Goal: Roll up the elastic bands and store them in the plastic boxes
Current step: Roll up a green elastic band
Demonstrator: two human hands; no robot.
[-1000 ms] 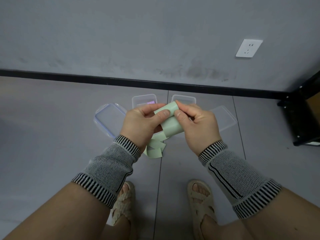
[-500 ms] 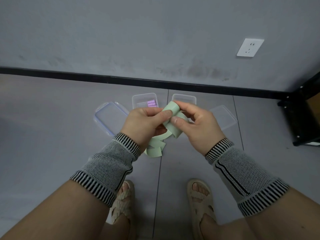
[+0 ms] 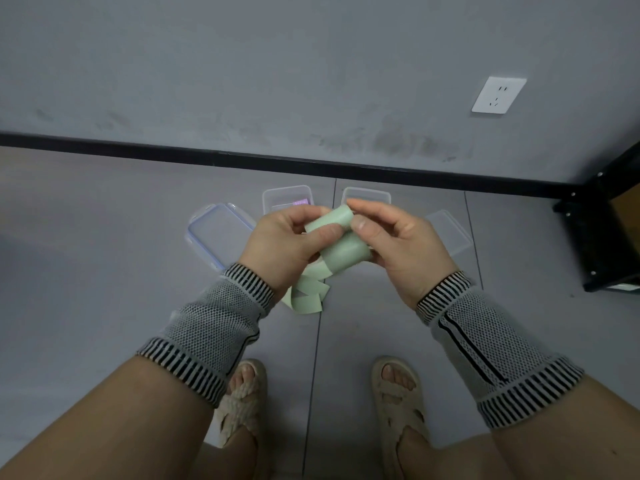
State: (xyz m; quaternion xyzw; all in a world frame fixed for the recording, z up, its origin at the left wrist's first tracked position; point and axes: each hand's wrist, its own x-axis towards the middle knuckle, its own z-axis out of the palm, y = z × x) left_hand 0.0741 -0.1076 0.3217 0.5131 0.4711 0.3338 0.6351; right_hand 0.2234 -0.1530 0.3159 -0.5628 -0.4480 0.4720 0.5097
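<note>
Change: my left hand [image 3: 282,244] and right hand [image 3: 401,245] have wound another turn since a second ago.
Fingers: both pinch the pale green elastic band [image 3: 341,252].
Band: above the floor [image 3: 104,271], tail dangling.
Boxes: clear plastic boxes [image 3: 287,195] wait at the floor's far edge.

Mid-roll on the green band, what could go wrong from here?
1. The pale green elastic band is pinched only by fingertips of the left hand and right hand; the roll may spring loose.
2. Its loose tail hangs kinked and may wind in crooked.
3. A fat roll may not fit the clear plastic box.
</note>
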